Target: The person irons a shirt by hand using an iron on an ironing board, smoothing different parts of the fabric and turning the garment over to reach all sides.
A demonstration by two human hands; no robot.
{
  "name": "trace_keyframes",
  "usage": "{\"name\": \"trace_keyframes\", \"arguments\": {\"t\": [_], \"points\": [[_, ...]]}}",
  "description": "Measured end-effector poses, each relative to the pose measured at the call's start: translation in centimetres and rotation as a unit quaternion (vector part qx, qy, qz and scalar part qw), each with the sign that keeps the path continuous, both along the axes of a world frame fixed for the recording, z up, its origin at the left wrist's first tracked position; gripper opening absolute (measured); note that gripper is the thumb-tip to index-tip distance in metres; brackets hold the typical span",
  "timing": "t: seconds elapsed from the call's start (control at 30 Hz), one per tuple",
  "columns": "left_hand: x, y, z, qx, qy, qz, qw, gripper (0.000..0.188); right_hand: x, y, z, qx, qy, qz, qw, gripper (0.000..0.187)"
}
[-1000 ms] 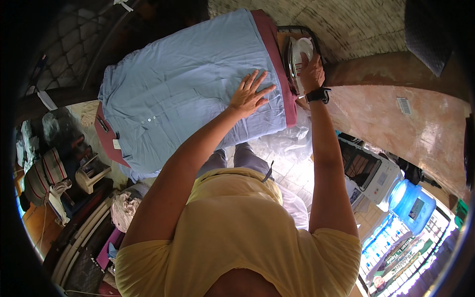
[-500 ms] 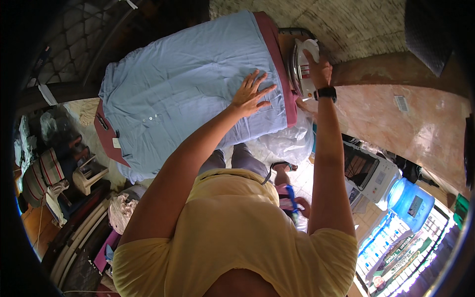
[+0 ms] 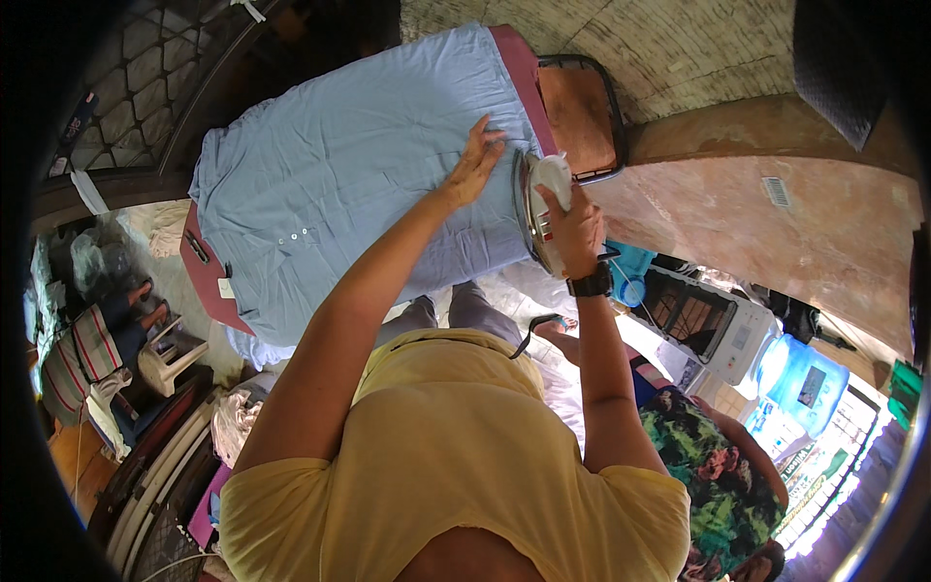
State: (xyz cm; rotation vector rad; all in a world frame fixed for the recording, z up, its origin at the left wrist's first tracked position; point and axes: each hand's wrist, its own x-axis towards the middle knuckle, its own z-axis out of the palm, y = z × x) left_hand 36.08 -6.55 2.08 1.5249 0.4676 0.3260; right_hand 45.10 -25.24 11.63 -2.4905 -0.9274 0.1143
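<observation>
Maroon-covered board [image 3: 204,276] under spread blue shirt [image 3: 359,155]; brown panel [image 3: 579,116] in black frame at board's right end. Left hand [image 3: 473,165] over shirt's right part, holding nothing, fingers loosely extended. Right hand [image 3: 579,233] wrapped around white-and-silver iron [image 3: 553,179], tilted at shirt's right edge; contact with cloth unclear. Another person [image 3: 713,475] in flowered clothing, lower right.

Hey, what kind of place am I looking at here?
Probably a cluttered room in a home: a blue garment spread on a maroon-covered ironing board, an iron in the right hand, and a blue water jug off to the right.
</observation>
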Motion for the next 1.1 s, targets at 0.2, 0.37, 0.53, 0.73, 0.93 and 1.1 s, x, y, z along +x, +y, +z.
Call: {"name": "trace_keyframes", "arguments": {"t": [0.2,0.37,0.53,0.73,0.93,1.1], "points": [[-0.2,1.2,-1.6,-0.061,-0.066,0.073,0.993,0.054,-1.9,0.9,-2.9,0.007,-0.021,-0.044,0.999,0.047],[-2.6,0.7,-0.5,0.316,0.017,0.058,0.947,0.041,-2.5,2.9,-3.3,-0.004,-0.087,-0.044,0.995,0.058],[-6.9,-0.3,-1.3,0.506,0.143,0.01,0.85,0.044,-3.1,2.7,-2.6,-0.02,-0.01,-0.075,0.997,0.063],[-9.3,-0.7,-1.4,0.571,0.159,0.009,0.805,0.059,-1.9,4.1,-2.8,0.018,-0.102,-0.028,0.994,0.052],[-9.9,-0.2,-1.6,0.52,0.132,0.043,0.843,0.06,-1.3,4.7,-1.7,0.003,-0.077,0.016,0.997,0.049],[-14.8,0.0,-0.6,0.418,-0.001,0.167,0.893,0.044,0.5,3.7,-5.0,0.011,-0.138,0.058,0.989,0.059]]}}
